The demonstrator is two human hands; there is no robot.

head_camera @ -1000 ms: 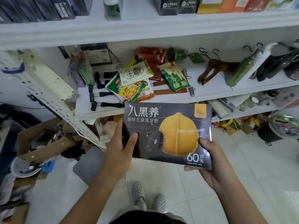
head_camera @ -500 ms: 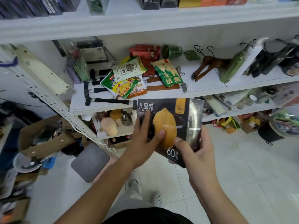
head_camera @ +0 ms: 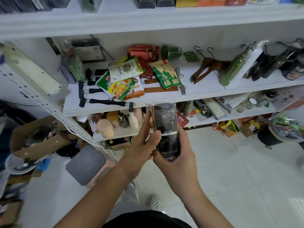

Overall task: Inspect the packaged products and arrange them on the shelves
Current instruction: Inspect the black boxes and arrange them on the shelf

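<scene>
One dark box, left hand and right hand gripping it, shelf edge at 12 o'clock, open floor at 4 o'clock.

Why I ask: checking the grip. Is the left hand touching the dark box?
Touching. The head view shows the left hand with its thumb pressed on the dark box and its fingers laid along the box's left edge.

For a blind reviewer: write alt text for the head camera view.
A left hand and a right hand hold a dark product box upright, its narrow printed side facing the camera, before white shelves. The middle shelf carries snack pouches, clip hangers and a green bottle.
</scene>
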